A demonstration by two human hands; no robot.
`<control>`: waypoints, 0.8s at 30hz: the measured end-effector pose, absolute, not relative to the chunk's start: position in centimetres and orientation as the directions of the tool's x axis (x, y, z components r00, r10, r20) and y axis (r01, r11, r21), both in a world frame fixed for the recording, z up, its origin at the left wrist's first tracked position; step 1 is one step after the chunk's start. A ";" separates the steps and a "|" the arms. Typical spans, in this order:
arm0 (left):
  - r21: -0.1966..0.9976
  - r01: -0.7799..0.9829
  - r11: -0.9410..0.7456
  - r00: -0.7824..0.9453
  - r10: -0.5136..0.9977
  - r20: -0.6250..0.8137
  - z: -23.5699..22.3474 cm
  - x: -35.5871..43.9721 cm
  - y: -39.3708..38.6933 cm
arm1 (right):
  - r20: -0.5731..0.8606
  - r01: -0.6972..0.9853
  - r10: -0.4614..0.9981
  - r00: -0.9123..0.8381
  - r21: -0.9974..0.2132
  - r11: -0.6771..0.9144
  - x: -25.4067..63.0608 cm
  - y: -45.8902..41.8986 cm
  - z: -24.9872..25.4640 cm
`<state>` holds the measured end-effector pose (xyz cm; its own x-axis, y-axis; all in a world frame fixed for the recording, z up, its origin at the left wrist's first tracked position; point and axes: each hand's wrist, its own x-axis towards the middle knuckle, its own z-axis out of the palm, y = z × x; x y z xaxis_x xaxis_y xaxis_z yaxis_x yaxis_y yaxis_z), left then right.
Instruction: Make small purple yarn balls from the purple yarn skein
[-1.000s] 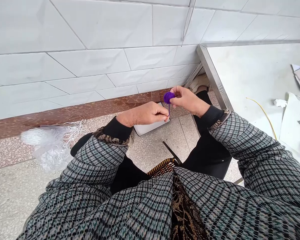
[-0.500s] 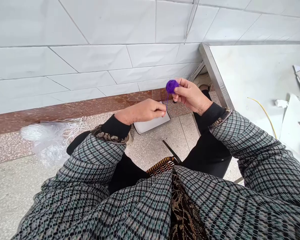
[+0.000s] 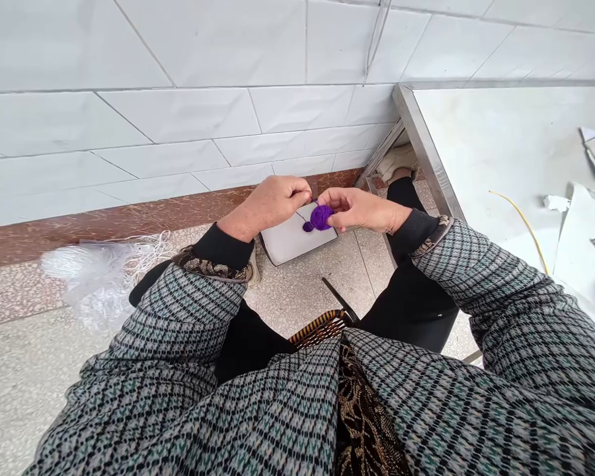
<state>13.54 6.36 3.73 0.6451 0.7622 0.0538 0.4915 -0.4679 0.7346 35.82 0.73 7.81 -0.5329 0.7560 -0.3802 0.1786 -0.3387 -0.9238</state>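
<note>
My right hand (image 3: 359,209) has its fingers closed around a small purple yarn ball (image 3: 320,217). Just left of it, my left hand (image 3: 277,200) is pinched on a thin strand, with the fingertips close to those of the right hand. A smaller dark purple clump (image 3: 308,227) shows beside the ball; whether it hangs or lies below, I cannot tell. Under both hands a white, dark-edged box or tray (image 3: 290,248) rests on the floor, partly covered by the left hand and the yarn.
At the left, a clear plastic bag (image 3: 99,281) with white cord (image 3: 149,254) lies on the floor. A white metal-edged table (image 3: 480,145) stands at the right, bearing a yellow strand (image 3: 525,225) and paper scraps. Ahead is a tiled wall (image 3: 188,116).
My right hand has come down and left with the yarn ball, over the white box. My left hand has risen slightly to the left. The smaller purple clump now shows.
</note>
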 end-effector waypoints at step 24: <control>0.706 0.496 -0.505 0.703 0.711 0.015 2.8 14.8 6.0 | -0.383 0.096 0.844 -0.376 -0.922 -0.375 36.0 1.1 8.0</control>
